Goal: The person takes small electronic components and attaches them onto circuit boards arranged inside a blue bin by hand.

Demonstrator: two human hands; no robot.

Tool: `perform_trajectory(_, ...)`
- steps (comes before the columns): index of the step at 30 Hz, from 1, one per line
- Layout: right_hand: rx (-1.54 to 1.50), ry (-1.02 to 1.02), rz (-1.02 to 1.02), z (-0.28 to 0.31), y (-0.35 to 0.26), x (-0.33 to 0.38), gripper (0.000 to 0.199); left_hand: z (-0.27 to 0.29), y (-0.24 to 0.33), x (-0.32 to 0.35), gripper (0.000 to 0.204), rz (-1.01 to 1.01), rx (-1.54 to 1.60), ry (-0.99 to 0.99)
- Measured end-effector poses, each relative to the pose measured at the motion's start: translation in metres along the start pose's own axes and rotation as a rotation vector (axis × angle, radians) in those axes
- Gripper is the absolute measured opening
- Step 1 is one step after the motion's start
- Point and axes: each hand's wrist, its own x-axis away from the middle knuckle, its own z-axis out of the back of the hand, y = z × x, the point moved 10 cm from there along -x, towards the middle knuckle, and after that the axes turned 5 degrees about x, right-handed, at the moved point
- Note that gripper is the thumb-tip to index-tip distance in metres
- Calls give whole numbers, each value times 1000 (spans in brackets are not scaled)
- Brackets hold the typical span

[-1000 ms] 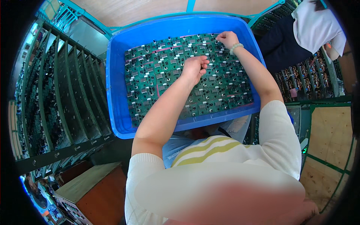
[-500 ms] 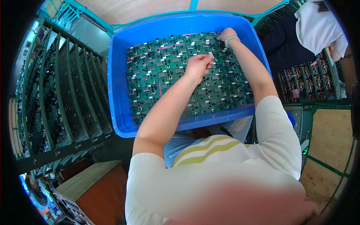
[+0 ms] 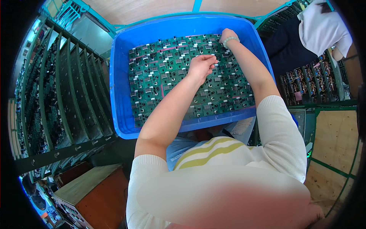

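A blue plastic bin [image 3: 119, 95] sits in front of me, packed with several rows of green circuit boards [image 3: 160, 80] standing on edge. My left hand [image 3: 201, 65] is over the middle of the rows, its fingertips pinched on the top edge of one board. My right hand [image 3: 227, 36], with a pale bead bracelet on the wrist, is at the far right corner of the boards. Its fingers curl down over their top edges, and I cannot see what they grip.
A dark metal rack [image 3: 65, 99] with slotted shelves of boards stands to the left. Another person in dark and white clothes [image 3: 305, 34] is at the upper right beside more racked boards [image 3: 312, 87]. A brown box [image 3: 95, 194] lies at the lower left.
My left hand has edged slightly farther across the rows and closed its fingertips. My right hand stays at the far corner.
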Motion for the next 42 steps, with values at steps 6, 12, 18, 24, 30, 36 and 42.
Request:
perform_trajectory(6,-396,33,300,33,-27,51,21,9,-3,-3,19,-2,24,59)
perform_trajectory(12,-1166,-401,635,42,-59,159,19,12,-5,-4,24,-10,48,70)
perform_trajectory(18,-1120,-131,611,47,-45,158,13,12,-5,-2,30,-14,28,104)
perform_trajectory(24,-851,216,317,39,22,62,20,7,-8,-2,15,35,139,59)
perform_trajectory(30,-535,252,76,17,42,9,19,2,-7,1,20,50,46,26)
perform_trajectory(36,-379,185,8,7,33,-2,17,-2,-2,2,21,23,9,2)
perform_trajectory(42,-243,132,30,7,21,-8,14,6,-6,-4,16,-9,-30,11)
